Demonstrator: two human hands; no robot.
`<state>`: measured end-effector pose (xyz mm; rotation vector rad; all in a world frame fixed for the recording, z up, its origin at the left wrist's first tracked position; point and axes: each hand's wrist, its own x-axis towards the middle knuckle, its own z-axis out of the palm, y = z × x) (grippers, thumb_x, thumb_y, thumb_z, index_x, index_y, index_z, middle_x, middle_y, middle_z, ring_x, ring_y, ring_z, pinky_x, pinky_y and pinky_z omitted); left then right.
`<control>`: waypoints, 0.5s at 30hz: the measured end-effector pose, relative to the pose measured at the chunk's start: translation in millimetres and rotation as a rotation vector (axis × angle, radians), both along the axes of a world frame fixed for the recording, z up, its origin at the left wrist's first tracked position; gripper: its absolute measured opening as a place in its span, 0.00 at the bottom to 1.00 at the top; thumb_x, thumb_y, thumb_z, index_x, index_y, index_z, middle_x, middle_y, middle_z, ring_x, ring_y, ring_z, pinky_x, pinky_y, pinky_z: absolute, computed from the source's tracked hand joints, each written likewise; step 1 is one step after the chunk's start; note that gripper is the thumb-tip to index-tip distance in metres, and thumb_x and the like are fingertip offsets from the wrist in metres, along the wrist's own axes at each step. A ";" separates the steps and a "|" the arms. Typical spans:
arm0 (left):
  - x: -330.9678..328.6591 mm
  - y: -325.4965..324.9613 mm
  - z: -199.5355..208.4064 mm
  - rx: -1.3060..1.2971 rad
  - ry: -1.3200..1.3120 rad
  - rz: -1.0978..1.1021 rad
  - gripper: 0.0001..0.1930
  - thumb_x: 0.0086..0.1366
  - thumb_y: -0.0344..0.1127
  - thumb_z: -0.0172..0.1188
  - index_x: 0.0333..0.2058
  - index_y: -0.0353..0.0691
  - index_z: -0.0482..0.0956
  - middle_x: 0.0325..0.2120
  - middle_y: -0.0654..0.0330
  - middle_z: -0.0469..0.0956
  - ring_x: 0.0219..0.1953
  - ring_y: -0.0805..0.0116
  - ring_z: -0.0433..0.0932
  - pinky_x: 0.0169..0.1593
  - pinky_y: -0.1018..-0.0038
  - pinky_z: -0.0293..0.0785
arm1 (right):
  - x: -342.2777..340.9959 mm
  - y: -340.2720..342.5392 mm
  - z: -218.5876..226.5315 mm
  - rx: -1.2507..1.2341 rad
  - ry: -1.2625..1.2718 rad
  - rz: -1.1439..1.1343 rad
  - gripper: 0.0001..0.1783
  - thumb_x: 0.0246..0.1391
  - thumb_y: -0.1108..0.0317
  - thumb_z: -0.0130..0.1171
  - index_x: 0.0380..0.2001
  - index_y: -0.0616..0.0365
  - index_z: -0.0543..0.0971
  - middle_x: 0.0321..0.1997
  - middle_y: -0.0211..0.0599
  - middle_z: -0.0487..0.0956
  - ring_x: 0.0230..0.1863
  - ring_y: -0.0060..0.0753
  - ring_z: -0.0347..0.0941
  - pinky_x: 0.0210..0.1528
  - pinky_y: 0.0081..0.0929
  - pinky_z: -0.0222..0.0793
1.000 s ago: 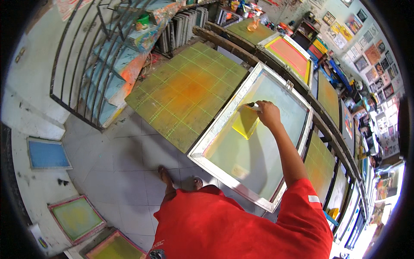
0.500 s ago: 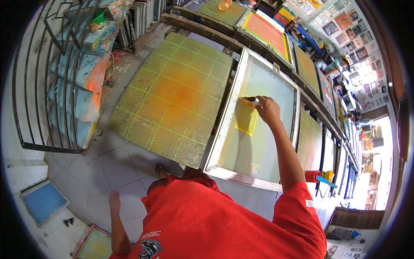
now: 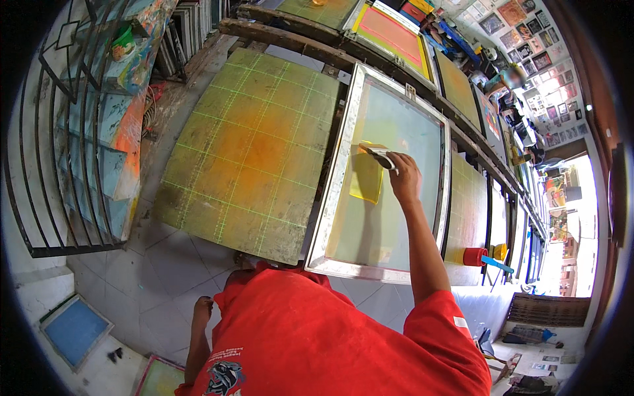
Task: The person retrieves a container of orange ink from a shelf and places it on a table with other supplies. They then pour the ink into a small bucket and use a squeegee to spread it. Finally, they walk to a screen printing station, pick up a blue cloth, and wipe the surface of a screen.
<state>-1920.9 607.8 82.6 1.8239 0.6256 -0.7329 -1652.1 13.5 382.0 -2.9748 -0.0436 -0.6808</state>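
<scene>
My right hand (image 3: 405,173) is closed on a small squeegee (image 3: 380,157) with a pale body and a dark lower edge. Its blade is at the top of a yellow rectangle (image 3: 365,179) on the mesh of a screen printing frame (image 3: 321,228). Whether the blade presses on the mesh cannot be made out. The frame has a worn whitish metal rim and a pale blue-green mesh. At my left side, away from the tables, hangs my left hand (image 3: 202,308), fingers curled in and nothing seen in them.
Left of the frame lies a green printing board (image 3: 251,152) with grid lines and an orange patch. A dark rail (image 3: 290,41) runs behind. A red cup (image 3: 473,257) with a blue-handled tool stands right of the frame. Black metal bars (image 3: 72,152) curve at the left.
My right hand and the squeegee have shifted slightly within the frame, and the squeegee is tilted differently. My left hand has swung nearer my body. The whole view has shifted a little.
</scene>
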 end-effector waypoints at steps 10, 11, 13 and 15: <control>6.6 42.0 1.2 0.127 0.008 0.156 0.10 0.59 0.36 0.52 0.34 0.35 0.74 0.23 0.59 0.73 0.25 0.70 0.71 0.30 0.75 0.66 | -5.1 -21.3 -8.8 -0.075 0.014 0.181 0.15 0.39 0.78 0.52 0.32 0.52 0.80 0.38 0.32 0.79 0.47 0.35 0.71 0.53 0.36 0.64; 9.7 40.6 4.2 0.125 0.028 0.152 0.10 0.59 0.36 0.52 0.34 0.35 0.74 0.23 0.59 0.73 0.25 0.70 0.71 0.30 0.75 0.67 | -5.1 -20.9 -9.7 -0.055 0.017 0.188 0.15 0.39 0.78 0.52 0.32 0.52 0.80 0.38 0.32 0.79 0.47 0.35 0.71 0.53 0.35 0.64; 12.8 39.7 4.8 0.088 0.027 0.159 0.11 0.59 0.36 0.52 0.35 0.34 0.73 0.23 0.59 0.73 0.25 0.70 0.71 0.30 0.75 0.67 | -4.6 -22.6 -8.5 -0.067 -0.011 0.149 0.15 0.39 0.78 0.52 0.32 0.52 0.80 0.38 0.31 0.79 0.46 0.34 0.71 0.52 0.35 0.64; 13.3 34.7 4.3 0.020 -0.011 0.180 0.11 0.59 0.36 0.52 0.35 0.34 0.73 0.23 0.59 0.73 0.25 0.70 0.70 0.30 0.74 0.67 | -3.0 -22.7 -5.6 -0.090 0.003 0.150 0.15 0.39 0.78 0.53 0.32 0.51 0.80 0.38 0.31 0.79 0.46 0.34 0.71 0.51 0.35 0.64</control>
